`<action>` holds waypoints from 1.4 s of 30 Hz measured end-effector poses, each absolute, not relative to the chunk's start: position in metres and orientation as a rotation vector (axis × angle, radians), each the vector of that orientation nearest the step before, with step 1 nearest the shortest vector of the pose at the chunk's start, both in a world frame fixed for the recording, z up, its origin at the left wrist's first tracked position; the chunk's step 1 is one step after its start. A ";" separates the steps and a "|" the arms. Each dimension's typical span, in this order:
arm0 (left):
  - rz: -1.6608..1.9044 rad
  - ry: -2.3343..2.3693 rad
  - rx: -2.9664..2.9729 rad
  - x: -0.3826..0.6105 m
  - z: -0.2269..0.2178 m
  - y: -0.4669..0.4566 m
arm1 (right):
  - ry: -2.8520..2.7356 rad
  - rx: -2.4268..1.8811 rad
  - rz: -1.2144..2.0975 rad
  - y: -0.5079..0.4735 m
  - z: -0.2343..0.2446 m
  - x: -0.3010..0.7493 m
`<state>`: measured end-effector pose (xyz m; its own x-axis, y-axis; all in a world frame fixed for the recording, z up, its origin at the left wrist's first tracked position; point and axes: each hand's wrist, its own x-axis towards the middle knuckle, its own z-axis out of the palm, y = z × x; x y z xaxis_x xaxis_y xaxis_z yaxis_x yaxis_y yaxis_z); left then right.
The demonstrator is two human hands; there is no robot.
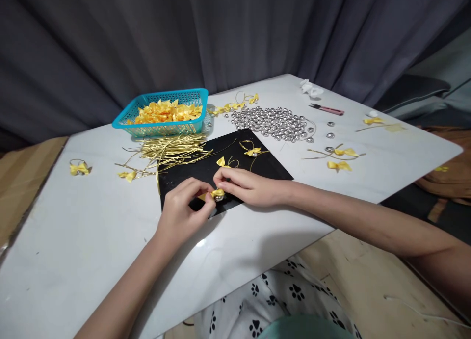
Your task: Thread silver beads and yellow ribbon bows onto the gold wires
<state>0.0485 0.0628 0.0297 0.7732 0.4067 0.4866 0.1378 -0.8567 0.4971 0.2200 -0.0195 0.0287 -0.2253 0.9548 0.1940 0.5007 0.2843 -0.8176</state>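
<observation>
Between my two hands, above the front of a black sheet (pixel 184 182), is a small yellow ribbon bow (pixel 218 193) with a silver bell at its underside. My left hand (pixel 189 201) pinches the bow's left side between thumb and fingers. From the other side, my right hand (pixel 239 184) has its thumb and fingertips closed at the bow's top. On the sheet beyond my fingers lie a loose yellow bow (pixel 222 162) and another bow (pixel 252 152) with a gold cord loop. A bundle of gold cords (pixel 172 147) overlaps the sheet's back left corner.
A blue basket (pixel 125 120) full of yellow bows stands at the back left. Silver bells (pixel 272 121) are heaped behind the sheet. Pink-handled thread snips (pixel 329 109) and white crumpled material (pixel 311 89) lie back right. More bows (pixel 339 166) are scattered on the white table (pixel 91 221).
</observation>
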 end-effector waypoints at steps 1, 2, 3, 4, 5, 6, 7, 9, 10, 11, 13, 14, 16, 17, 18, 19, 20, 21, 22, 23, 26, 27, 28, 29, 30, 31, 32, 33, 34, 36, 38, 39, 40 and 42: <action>0.801 0.407 2.477 0.049 0.029 0.062 | -1.847 -1.315 0.803 -0.020 0.028 0.220; 0.769 0.409 2.428 0.049 0.028 0.062 | -1.849 -1.319 0.790 -0.020 0.028 0.220; 0.745 0.417 2.380 0.050 0.027 0.062 | -1.854 -1.320 0.777 -0.020 0.027 0.221; 0.724 0.432 2.334 0.050 0.026 0.062 | -1.858 -1.320 0.763 -0.020 0.027 0.221; 0.706 0.449 2.289 0.051 0.025 0.061 | -1.861 -1.321 0.747 -0.020 0.027 0.221; 0.689 0.464 2.247 0.051 0.025 0.061 | -1.864 -1.322 0.732 -0.020 0.027 0.221; 0.673 0.475 2.209 0.052 0.024 0.062 | -1.867 -1.323 0.716 -0.020 0.027 0.221; 0.647 0.479 2.147 0.052 0.024 0.062 | -1.870 -1.327 0.682 -0.019 0.027 0.222; 0.637 0.469 2.128 0.052 0.024 0.063 | -1.873 -1.330 0.666 -0.019 0.027 0.222; 0.629 0.455 2.117 0.052 0.024 0.063 | -1.876 -1.332 0.655 -0.019 0.028 0.222; 0.614 0.428 2.088 0.052 0.024 0.063 | -1.886 -1.331 0.648 -0.019 0.028 0.222; 0.599 0.422 2.061 0.052 0.024 0.063 | -1.892 -1.327 0.648 -0.019 0.028 0.222; 0.557 0.433 1.976 0.052 0.022 0.062 | -1.897 -1.322 0.637 -0.020 0.028 0.222; 0.536 0.446 1.924 0.052 0.021 0.062 | -1.897 -1.324 0.628 -0.020 0.029 0.222; 0.517 0.458 1.876 0.053 0.021 0.061 | -1.896 -1.330 0.619 -0.020 0.029 0.222; 0.499 0.471 1.841 0.053 0.020 0.060 | -1.897 -1.341 0.613 -0.020 0.029 0.222; 0.488 0.484 1.827 0.054 0.020 0.060 | -1.902 -1.357 0.612 -0.020 0.030 0.222; 0.489 0.499 1.834 0.054 0.021 0.060 | -1.912 -1.376 0.615 -0.020 0.031 0.223; 0.499 0.519 1.861 0.054 0.021 0.060 | -1.924 -1.394 0.616 -0.020 0.032 0.224; 0.516 0.543 1.902 0.054 0.022 0.061 | -1.938 -1.412 0.613 -0.020 0.033 0.225; 0.586 0.618 2.035 0.052 0.026 0.062 | -1.975 -1.457 0.603 -0.020 0.036 0.228; 0.607 0.633 2.077 0.051 0.026 0.063 | -1.987 -1.467 0.600 -0.020 0.036 0.228; 0.624 0.641 2.123 0.051 0.027 0.063 | -1.999 -1.476 0.599 -0.020 0.036 0.228; 0.641 0.646 2.167 0.050 0.027 0.063 | -2.010 -1.481 0.602 -0.020 0.036 0.227; 0.652 0.655 2.194 0.050 0.028 0.062 | -2.017 -1.481 0.605 -0.020 0.035 0.227; 0.657 0.676 2.192 0.050 0.028 0.062 | -2.020 -1.478 0.607 -0.020 0.034 0.226; 0.654 0.706 2.154 0.051 0.029 0.062 | -2.019 -1.476 0.610 -0.020 0.033 0.226; 0.640 0.741 2.084 0.052 0.030 0.062 | -2.016 -1.474 0.608 -0.019 0.032 0.225; 0.622 0.775 1.994 0.053 0.031 0.061 | -2.013 -1.474 0.594 -0.019 0.031 0.224; 0.582 0.818 1.817 0.055 0.033 0.062 | -2.012 -1.484 0.544 -0.019 0.030 0.224; 0.553 0.822 1.703 0.058 0.035 0.061 | -2.016 -1.501 0.498 -0.019 0.030 0.223; 0.546 0.818 1.669 0.058 0.035 0.061 | -2.017 -1.509 0.485 -0.019 0.029 0.223; 0.543 0.811 1.648 0.059 0.036 0.061 | -2.014 -1.513 0.478 -0.019 0.029 0.222; 0.538 0.796 1.632 0.059 0.035 0.060 | -2.006 -1.520 0.476 -0.020 0.029 0.222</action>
